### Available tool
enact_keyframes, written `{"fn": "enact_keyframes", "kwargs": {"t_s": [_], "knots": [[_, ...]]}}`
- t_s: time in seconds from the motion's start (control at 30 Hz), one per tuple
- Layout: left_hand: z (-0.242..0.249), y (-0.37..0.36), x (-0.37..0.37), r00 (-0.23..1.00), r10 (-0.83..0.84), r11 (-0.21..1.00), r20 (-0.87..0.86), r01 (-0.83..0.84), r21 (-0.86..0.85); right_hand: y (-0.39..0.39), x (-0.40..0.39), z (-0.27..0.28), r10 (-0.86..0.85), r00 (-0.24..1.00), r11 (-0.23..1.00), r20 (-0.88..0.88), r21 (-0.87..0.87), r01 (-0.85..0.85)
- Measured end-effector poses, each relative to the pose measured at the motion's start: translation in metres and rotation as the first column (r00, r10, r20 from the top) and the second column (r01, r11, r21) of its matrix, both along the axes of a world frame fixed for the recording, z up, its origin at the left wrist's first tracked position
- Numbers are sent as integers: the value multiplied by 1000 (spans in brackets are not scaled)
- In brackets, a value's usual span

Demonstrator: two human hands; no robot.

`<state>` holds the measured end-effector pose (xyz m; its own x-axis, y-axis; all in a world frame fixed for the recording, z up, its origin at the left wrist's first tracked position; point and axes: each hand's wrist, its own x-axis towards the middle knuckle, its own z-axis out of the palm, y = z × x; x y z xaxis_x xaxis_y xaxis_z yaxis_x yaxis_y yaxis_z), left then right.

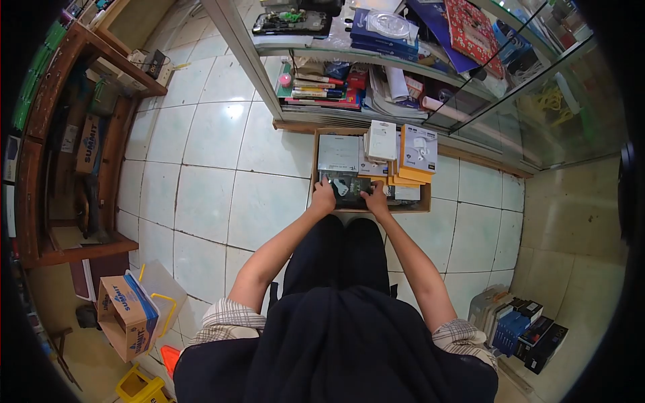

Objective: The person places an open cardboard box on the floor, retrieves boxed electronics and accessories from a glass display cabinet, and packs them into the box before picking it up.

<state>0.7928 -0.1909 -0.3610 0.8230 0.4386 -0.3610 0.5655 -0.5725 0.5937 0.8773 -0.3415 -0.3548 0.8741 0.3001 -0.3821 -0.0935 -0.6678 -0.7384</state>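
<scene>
A shallow cardboard box [423,207] sits on the tiled floor in front of the glass cabinet. Inside its front left part lies a dark package [349,190] with a pale shape on it. My left hand [324,195] grips the package's left end, and my right hand [375,196] has its fingers closed at the right end. Behind the package is a flat white box [338,153]. To the right, a small white box [382,140] and a white-and-orange box [418,149] rest on top of other stacked boxes.
The glass cabinet [269,80] holds books, pens and papers. At the left stands a wooden shelf [33,195], with a brown carton [127,316] and a clear bin [173,289] below. Several dark and blue boxes [514,332] stand at the lower right.
</scene>
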Motion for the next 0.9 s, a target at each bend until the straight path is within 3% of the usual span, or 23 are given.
{"fn": "enact_keyframes", "kwargs": {"t_s": [0.07, 0.17, 0.2, 0.23, 0.27, 0.33, 0.4, 0.47, 0.53, 0.6, 0.67, 0.73, 0.8, 0.9], "knots": [[4, -1, 0, 995, -40, 984, 88, 24, 176, 7, 1, -1, 3, 1000, 1000, -24, 13, -3], [28, 0, 4, 995, -101, 951, 22, 90, 294, 10, 5, 11, 12, 997, 998, -78, -68, -18], [37, 0, 7, 986, -164, 925, -15, 159, 346, 7, 12, 14, 9, 998, 998, -60, -63, -13], [53, -1, 13, 985, -160, 871, -59, 168, 462, 2, 18, 16, 108, 993, 994, 39, -25, -107], [70, 4, 19, 986, -164, 868, -41, 164, 469, -1, 24, 18, 201, 969, 979, 141, 0, -203], [125, 19, 33, 959, -283, 865, -9, 259, 429, -6, 35, 87, 258, 960, 966, 113, -22, -257], [202, 28, 44, 939, -323, 838, 116, 227, 496, -8, 51, 148, 372, 918, 911, 138, 136, -390], [270, 34, 52, 872, -371, 813, 320, 139, 566, -9, 57, 241, 396, 887, 900, 239, 93, -427], [329, 42, 62, 756, -437, 841, 486, 153, 519, -8, 80, 290, 388, 816, 848, 428, 180, -498], [380, 45, 72, 654, -490, 822, 576, 126, 555, -12, 80, 365, 391, 788, 803, 475, 243, -545], [429, 45, 82, 467, -458, 886, 757, 171, 430, -9, 76, 427, 373, 651, 825, 661, 84, -558], [464, 43, 94, 453, -381, 924, 806, 144, 355, -1, 96, 457, 313, 608, 840, 730, 86, -536], [477, 47, 119, 289, -335, 942, 897, 115, 315, 9, 111, 477, 261, 572, 860, 778, 82, -504], [474, 60, 183, 223, -266, 964, 938, 63, 259, 37, 153, 490, 175, 501, 873, 848, 101, -477]]}}
